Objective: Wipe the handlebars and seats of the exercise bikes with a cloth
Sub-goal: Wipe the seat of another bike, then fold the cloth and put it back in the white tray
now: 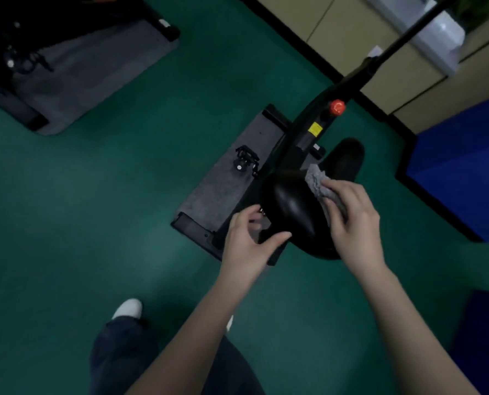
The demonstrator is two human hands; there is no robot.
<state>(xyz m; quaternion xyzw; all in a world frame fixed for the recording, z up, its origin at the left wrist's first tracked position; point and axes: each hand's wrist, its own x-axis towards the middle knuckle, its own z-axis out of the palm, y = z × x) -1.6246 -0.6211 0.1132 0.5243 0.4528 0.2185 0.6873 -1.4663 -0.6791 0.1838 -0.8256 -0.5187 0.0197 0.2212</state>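
Head view showed us mid-wipe on one seat [294, 209], just right of centre. Our right hand [354, 220] gripped the grey cloth [318, 182] against the seat's edge at 3 o'clock; our left hand [246, 240], fingers loosely spread, steadied its rim at 9 o'clock. We judged this seat partly done, its handlebars out of view, and the second bike [23, 52] at 10 o'clock untouched. Green floor [123, 181] lay open between them; a blue panel [465, 166] crowded 3 o'clock.

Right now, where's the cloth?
Head view, right of centre: the grey cloth lies on the black seat, right side, under the right hand.
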